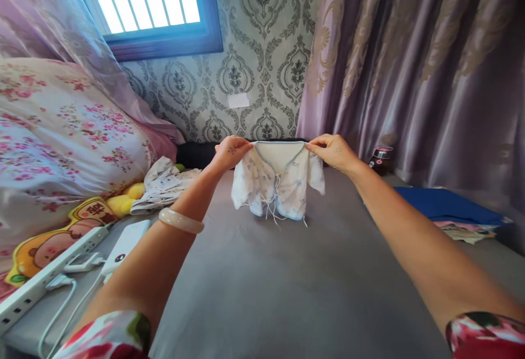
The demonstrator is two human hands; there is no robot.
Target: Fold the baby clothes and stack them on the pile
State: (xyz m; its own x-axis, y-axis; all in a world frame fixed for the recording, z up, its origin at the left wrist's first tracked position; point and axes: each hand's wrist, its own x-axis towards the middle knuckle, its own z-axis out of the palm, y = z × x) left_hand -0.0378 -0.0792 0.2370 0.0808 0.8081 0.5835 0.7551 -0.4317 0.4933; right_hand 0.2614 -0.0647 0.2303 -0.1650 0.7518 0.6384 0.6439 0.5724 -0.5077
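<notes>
A small white baby shirt (287, 184) with blue trim, a faint print and thin tie strings hangs stretched between my two hands. My left hand (233, 151) pinches it at one shoulder. At the other shoulder, my right hand (333, 150) grips it between thumb and fingers. The neckline faces me, and the sleeves droop at both sides. Its lower hem and strings hang down at the grey sheet (262, 277); whether they touch it I cannot tell.
On the left lie a crumpled pile of light clothes (164, 184), a yellow plush cushion (61, 239), a white power strip (45, 277) with cables and a white power bank (127, 244). To the right are a folded blue cloth (447, 206) and a dark jar (380, 160).
</notes>
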